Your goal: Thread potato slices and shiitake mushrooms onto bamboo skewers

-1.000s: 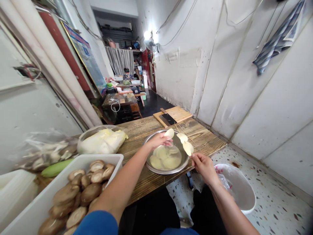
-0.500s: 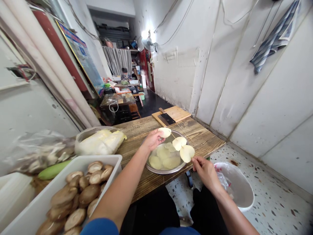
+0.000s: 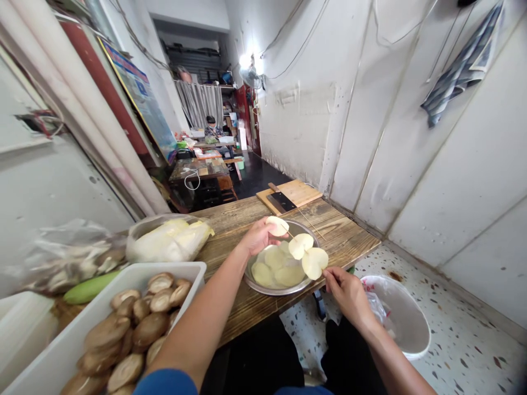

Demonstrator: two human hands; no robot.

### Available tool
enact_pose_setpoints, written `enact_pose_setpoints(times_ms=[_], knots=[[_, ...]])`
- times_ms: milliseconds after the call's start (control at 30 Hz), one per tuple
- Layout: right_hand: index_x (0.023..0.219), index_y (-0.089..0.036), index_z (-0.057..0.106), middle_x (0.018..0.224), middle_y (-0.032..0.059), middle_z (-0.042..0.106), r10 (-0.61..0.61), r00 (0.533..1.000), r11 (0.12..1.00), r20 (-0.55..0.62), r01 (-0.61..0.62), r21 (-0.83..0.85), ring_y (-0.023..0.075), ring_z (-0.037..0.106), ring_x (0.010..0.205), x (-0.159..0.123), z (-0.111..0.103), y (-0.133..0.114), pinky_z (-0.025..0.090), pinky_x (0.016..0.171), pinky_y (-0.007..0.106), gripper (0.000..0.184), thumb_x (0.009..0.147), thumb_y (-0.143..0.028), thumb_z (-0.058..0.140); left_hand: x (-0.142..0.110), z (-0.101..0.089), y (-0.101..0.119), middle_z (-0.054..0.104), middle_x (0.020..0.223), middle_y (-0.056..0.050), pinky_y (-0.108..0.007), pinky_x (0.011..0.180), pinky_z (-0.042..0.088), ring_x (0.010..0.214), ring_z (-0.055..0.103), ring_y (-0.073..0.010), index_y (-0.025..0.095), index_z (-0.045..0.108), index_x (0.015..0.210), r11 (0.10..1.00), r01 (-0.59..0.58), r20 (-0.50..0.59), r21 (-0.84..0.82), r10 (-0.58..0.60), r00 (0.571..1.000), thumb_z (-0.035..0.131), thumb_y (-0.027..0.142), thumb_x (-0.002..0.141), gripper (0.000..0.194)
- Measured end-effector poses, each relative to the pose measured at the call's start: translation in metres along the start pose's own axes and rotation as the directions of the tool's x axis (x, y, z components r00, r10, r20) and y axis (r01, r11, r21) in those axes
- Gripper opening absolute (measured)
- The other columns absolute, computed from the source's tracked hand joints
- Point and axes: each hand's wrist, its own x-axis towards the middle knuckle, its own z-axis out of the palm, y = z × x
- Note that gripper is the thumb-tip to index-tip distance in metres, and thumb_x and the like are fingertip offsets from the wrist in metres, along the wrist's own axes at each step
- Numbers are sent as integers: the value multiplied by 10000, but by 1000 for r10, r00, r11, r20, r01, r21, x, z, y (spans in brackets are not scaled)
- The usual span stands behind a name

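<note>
Pinched in my left hand (image 3: 260,237) is a thin pale potato slice (image 3: 277,225), above the far side of a metal bowl (image 3: 275,292). My right hand (image 3: 346,289) grips the near end of a thin wooden skewer (image 3: 291,235) at the bowl's right. Two more slices are threaded on the skewer, a middle slice (image 3: 301,246) and a larger slice (image 3: 315,263) close to my right fingers. The skewer's far end meets the left-hand slice; whether it has pierced through I cannot tell. Several potato slices (image 3: 273,259) lie in liquid in the bowl.
Behind the bowl, a cleaver (image 3: 281,201) rests on a cutting board (image 3: 303,192), with another skewer (image 3: 312,224) on the wooden table (image 3: 349,233). At left stand a white bin of mushrooms (image 3: 200,272) and bagged cabbage (image 3: 173,239). A lined bucket (image 3: 411,312) is at right. A person (image 3: 212,127) sits far back.
My left-hand slice and the skewer's tip have come together, the slice tilting slightly. The two threaded slices have shifted only a little. The view has moved slightly.
</note>
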Motion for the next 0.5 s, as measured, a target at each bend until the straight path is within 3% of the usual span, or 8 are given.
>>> enact_pose_setpoints(times_ms=[100,233,333,500], knots=[[581,-214,461,520,-14,517,-10,1000,1000,5,10,-7,145,501,502,0,-1,1,364,545,241,372,913,-374,408,2,1,0,689,913,-117,-172,382,352,536,592,-118,135,563,958,999,-20,-14,37,21,1000,662,206,674,309],[593,-217,474,520,-9,526,-32,999,998,-17,31,-49,148,499,491,-1,-4,5,365,528,243,382,920,-400,404,6,0,-2,678,814,-77,-156,417,325,506,497,-48,112,607,940,998,-29,-90,49,34,995,723,169,630,335],[618,-215,510,568,12,578,-51,998,996,-42,48,-71,155,521,508,-3,-5,7,375,530,246,383,921,-425,406,7,-2,-6,656,798,-56,-172,464,376,548,499,-51,110,643,920,999,-35,-130,34,39,991,761,196,615,339],[629,-210,552,599,41,628,-69,996,993,-56,63,-96,160,538,502,-4,-6,7,376,504,250,415,918,-466,398,9,-3,-12,656,884,-81,-234,574,479,718,598,-126,119,647,935,998,-61,-153,25,64,986,775,264,633,358]])
